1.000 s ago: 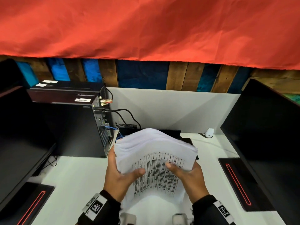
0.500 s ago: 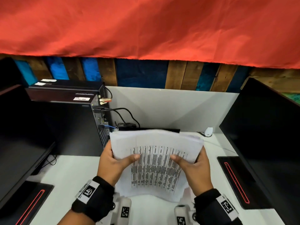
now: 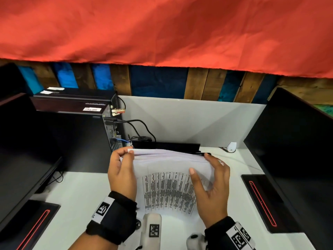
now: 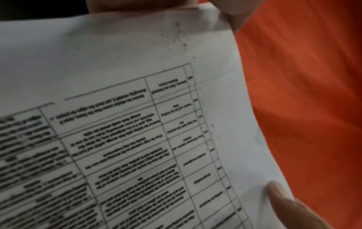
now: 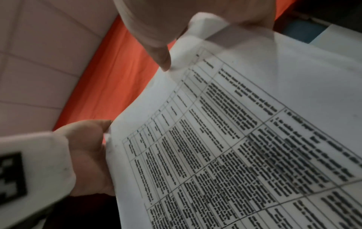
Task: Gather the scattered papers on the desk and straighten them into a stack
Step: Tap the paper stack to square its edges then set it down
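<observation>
Papers — between both hands, upright.

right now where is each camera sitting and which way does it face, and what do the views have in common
Head: on the person's head, looking forward and down at the paper stack over the desk; both wrists, left hand and right hand show.
Left wrist: along the left hand, facing the printed sheet; fingertips show.
Right wrist: along the right hand, facing the sheet; thumb shows, left hand opposite.
Shared: all three see the same printed table and the red cloth.
</observation>
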Tool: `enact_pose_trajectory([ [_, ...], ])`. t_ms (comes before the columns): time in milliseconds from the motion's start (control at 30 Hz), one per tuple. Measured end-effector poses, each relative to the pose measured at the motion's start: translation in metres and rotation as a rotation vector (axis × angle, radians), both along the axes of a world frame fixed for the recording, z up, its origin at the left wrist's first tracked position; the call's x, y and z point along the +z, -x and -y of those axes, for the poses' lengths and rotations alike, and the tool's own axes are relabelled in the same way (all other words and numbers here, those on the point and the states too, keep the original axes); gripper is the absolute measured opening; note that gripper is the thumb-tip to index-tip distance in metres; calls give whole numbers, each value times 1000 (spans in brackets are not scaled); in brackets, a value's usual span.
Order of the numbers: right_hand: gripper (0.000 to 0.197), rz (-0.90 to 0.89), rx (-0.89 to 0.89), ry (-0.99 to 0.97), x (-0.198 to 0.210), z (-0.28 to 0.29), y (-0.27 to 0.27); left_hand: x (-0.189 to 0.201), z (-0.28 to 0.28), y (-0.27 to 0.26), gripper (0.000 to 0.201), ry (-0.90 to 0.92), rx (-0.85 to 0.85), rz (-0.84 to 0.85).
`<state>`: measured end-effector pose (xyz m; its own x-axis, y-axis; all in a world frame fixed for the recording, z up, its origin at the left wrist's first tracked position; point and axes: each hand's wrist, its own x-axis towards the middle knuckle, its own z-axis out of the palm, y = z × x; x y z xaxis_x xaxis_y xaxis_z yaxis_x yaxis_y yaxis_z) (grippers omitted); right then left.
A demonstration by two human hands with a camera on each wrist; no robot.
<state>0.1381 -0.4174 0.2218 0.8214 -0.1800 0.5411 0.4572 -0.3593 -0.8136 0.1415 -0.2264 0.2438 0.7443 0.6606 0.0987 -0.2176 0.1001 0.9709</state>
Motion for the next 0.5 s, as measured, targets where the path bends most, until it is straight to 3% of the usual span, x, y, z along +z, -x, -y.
enact_pose_trajectory([
  [67, 50, -27, 15, -34, -1, 0, 1, 2, 2, 5, 18, -18, -28, 21],
  [200, 83, -167, 106, -309, -11, 4, 1, -8, 1, 13, 41, -82, -198, 37],
  [267, 87, -222, 165, -366, -13, 6, 2, -21, -1, 18, 73, -50, -329, 62],
  [333, 79, -249, 205, -354, -14, 5, 5, -29, -1, 20, 99, 11, -431, 62],
  [400, 75, -254, 215, -334, -15, 5, 6, -31, -2, 20, 98, 4, -457, 70],
  [500, 76, -240, 200, -382, -17, 8, 2, -33, -8, 17, 80, -4, -431, 97],
])
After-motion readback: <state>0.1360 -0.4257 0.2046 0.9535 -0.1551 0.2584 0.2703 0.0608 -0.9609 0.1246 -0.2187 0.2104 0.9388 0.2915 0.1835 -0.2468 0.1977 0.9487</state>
